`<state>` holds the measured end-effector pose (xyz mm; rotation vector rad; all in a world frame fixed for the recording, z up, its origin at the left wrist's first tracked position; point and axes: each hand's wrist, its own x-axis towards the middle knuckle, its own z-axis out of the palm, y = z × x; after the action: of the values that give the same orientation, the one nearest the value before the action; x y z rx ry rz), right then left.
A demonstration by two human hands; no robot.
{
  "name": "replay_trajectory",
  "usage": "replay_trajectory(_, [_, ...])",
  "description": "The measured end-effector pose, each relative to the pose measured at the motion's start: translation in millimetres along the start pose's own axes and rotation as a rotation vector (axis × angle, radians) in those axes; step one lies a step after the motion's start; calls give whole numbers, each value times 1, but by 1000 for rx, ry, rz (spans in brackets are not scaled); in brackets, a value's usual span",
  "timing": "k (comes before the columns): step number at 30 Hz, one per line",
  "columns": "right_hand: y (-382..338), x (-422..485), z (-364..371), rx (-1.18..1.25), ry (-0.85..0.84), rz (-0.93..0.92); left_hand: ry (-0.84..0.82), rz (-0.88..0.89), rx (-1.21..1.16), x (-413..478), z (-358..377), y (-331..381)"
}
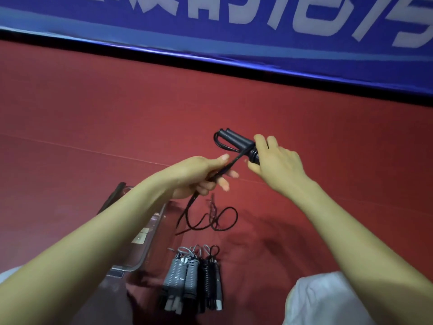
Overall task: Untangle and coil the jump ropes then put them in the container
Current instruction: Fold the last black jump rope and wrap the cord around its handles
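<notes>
My right hand (274, 163) grips the two dark handles (234, 140) of a black jump rope, held side by side above the red floor. Its black cord (225, 221) runs from the handles down through my left hand (201, 177), which pinches it, and trails in loose loops on the floor. Three coiled ropes lie side by side near me: two grey ones (181, 275) and a black one (209, 277). A clear plastic container (150, 240) sits on the floor under my left forearm, partly hidden.
A red floor (93, 118) spreads all around. A blue banner with white lettering (234, 22) runs along the far edge above a black strip. My knees in white cloth (328, 301) show at the bottom.
</notes>
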<state>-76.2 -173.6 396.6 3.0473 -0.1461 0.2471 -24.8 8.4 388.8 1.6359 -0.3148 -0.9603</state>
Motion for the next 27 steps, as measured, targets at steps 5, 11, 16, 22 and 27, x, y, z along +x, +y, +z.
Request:
replay_trajectory(5, [2, -1, 0, 83, 125, 17, 105, 131, -188, -7, 3, 2])
replay_trajectory(11, [1, 1, 1, 284, 131, 68, 216, 418, -44, -14, 23, -1])
replay_trajectory(16, [-2, -1, -4, 365, 221, 72, 135, 208, -186, -10, 19, -3])
replay_trajectory(22, [-4, -3, -6, 478, 221, 52, 202, 118, -282, -8, 10, -4])
replay_trajectory(27, [-6, -5, -9, 700, 80, -25, 277, 195, -217, -3, 1, -4])
